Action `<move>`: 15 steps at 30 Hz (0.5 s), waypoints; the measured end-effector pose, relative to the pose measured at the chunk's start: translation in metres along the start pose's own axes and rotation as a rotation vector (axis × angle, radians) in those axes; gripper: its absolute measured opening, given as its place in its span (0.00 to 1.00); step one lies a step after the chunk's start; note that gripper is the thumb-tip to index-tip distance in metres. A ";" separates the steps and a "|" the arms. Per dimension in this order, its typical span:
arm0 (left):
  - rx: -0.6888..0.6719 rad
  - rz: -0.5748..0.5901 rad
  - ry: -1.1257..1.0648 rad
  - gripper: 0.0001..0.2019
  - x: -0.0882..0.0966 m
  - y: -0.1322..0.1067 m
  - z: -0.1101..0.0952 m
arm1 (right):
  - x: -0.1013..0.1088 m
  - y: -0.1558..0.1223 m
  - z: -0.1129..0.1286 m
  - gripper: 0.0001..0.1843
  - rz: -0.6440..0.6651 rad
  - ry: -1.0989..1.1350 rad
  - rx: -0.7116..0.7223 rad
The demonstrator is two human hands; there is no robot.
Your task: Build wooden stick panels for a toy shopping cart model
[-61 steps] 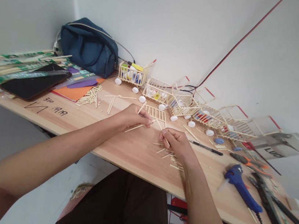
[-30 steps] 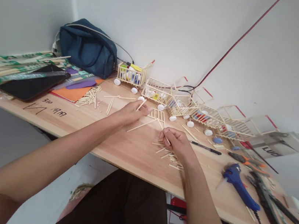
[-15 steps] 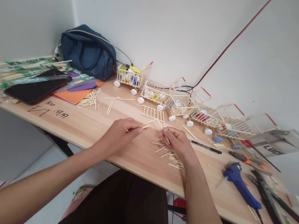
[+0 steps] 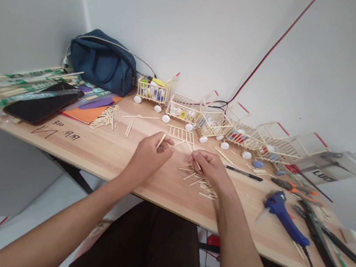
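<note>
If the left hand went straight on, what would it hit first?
For the left hand, probably the pale wooden ladder-shaped frame, past the thin wooden stick beyond its fingers; depth is unclear.

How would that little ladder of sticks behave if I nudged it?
The stick ladder is probably light, being thin and mostly gaps; likely fragile at its slender joints; and, lying flat, apt to slide rather than roll.

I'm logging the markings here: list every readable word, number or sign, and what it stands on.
"310": handwritten on the wooden table.
"147/147", first part uncertain: same table.
Handwritten scribble, same table: unreadable.
"LUC", then an unclear letter: grey packet.
Green print on stick wrappers: too small to read.
</note>
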State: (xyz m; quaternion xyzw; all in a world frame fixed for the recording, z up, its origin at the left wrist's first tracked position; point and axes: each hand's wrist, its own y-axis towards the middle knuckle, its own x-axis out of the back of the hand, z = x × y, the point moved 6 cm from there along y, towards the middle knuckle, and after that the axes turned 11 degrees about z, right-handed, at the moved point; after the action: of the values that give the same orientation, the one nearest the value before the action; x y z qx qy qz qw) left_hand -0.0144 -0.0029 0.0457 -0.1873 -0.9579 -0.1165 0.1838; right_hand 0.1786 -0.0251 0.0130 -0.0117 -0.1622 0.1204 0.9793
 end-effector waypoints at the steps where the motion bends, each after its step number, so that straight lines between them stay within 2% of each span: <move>1: -0.011 -0.015 0.047 0.09 0.006 0.006 -0.001 | 0.000 0.000 0.000 0.21 0.000 -0.001 -0.002; 4: -0.041 0.012 0.203 0.12 0.015 0.024 -0.003 | 0.000 0.001 -0.002 0.21 -0.001 -0.002 -0.014; 7: 0.000 0.103 0.288 0.14 0.010 0.036 0.005 | -0.001 0.001 -0.003 0.21 0.000 -0.005 -0.029; 10: 0.032 0.164 0.309 0.10 0.001 0.037 0.013 | -0.001 0.001 -0.002 0.21 -0.001 -0.024 -0.041; 15: -0.032 0.195 0.289 0.10 -0.007 0.037 0.016 | -0.004 0.002 -0.001 0.20 0.019 -0.041 -0.037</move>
State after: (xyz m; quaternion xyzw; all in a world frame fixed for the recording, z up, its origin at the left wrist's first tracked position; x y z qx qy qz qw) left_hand 0.0011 0.0327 0.0339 -0.2633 -0.8968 -0.1394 0.3271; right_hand 0.1748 -0.0246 0.0107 -0.0289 -0.1842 0.1269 0.9742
